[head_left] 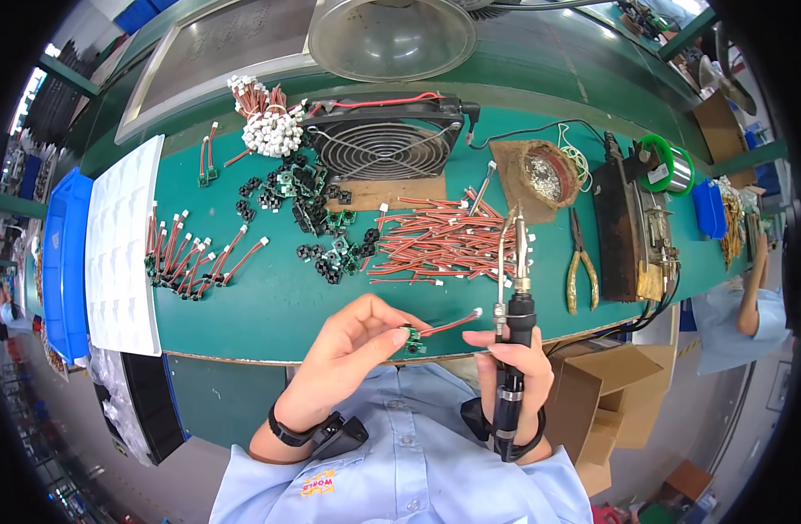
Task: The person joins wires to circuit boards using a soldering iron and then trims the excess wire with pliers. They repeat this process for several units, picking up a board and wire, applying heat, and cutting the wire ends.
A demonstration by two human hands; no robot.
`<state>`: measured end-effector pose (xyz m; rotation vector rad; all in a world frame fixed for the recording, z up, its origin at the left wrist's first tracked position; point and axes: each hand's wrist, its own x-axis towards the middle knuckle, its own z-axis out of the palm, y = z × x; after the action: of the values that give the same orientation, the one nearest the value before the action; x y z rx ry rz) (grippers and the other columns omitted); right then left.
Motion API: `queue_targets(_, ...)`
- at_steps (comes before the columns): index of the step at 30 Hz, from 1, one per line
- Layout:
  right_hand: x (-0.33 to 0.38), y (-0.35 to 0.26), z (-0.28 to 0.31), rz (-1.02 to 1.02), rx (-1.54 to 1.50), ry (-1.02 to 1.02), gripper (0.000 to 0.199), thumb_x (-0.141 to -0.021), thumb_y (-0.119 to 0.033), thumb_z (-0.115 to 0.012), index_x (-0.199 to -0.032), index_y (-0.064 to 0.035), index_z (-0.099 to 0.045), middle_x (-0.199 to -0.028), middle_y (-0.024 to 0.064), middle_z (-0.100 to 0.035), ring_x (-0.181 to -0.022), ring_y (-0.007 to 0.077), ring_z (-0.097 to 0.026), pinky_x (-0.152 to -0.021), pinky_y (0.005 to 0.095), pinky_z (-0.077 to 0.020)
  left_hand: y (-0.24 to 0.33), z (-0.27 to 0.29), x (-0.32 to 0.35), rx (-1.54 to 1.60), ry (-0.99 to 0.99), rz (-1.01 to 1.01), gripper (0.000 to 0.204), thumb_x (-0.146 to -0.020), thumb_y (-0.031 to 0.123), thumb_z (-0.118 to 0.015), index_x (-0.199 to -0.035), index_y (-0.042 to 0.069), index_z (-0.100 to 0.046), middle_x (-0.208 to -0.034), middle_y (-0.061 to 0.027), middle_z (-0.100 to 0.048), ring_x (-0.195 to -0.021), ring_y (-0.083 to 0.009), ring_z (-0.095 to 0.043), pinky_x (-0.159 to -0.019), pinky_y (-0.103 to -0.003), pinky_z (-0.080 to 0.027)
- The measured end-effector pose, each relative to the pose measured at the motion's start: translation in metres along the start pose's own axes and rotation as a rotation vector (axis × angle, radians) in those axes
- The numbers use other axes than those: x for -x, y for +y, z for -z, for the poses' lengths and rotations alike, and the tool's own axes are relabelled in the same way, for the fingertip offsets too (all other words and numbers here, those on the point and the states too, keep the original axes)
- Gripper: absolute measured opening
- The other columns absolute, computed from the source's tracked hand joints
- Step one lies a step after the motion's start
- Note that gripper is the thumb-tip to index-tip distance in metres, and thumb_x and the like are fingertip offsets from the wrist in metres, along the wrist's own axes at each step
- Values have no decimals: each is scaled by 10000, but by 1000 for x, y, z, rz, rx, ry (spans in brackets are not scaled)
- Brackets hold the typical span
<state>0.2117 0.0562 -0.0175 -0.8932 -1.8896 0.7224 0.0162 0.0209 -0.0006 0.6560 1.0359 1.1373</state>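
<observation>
Up close, left hand (352, 345) pinches small green board (411, 339) trailing red wire (448, 325).

I am looking down at a work bench in a small factory where people build electric parts. The green table (269, 306) has heaps of red wires with white plugs (435, 240), little black parts (317, 205), a black fan (385, 137), yellow pliers (582, 262) and a soldering iron (515, 323). I also see a blue bin (64, 253), a white tray (121, 244) and cardboard boxes (605, 410), like in a workshop.
</observation>
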Motion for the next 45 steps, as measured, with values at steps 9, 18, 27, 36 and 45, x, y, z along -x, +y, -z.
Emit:
queue_targets(9, -25, 30, -33, 95, 279, -53, 322, -678, 22, -620, -976, -56, -527, -741, 54, -574, -668, 235, -547, -695, 366, -433, 0, 40, 25, -47, 334, -273, 60, -876, 42, -514, -919, 8, -491, -973, -140, -604, -879, -162, -571, -786, -283, -450)
queue_targets(18, -28, 28, -41, 177, 406, -86, 308, -700, -34, -572, -1002, -55, -515, -714, 81, -536, -640, 247, -517, -640, 367, -409, 3, 39, 28, 39, 422, -334, 79, -879, 39, -518, -944, 3, -492, -949, -120, -603, -824, -125, -558, -753, -258, -449)
queue_targets(27, 0, 9, -8, -74, -11, 170, 441, -691, 135, -664, -1029, -51, -449, -825, 123, -630, -697, 214, -615, -604, 284, -489, -21, 21, 6, -346, 348, -158, 177, -845, 51, -592, -1004, 4, -532, -965, -90, -605, -851, -154, -577, -765, -274, -450)
queue_targets(36, -2, -9, -2, -72, -63, -77, 449, -726, 134, -653, -1016, -85, -389, -836, 116, -619, -731, 185, -621, -635, 275, -495, 6, -2, 6, -1030, 183, -629, 165, -728, 3, -653, -881, 26, -595, -849, -93, -614, -760, -258, -578, -706, -314, -441)
queue_targets(45, -1, -7, 6, -13, 7, -106, 447, -676, 110, -701, -979, -101, -450, -802, 100, -636, -679, 204, -624, -595, 278, -498, 1, -3, 9, -860, -10, -506, 113, -712, -39, -652, -805, -5, -596, -765, -99, -624, -695, -231, -589, -628, -303, -451)
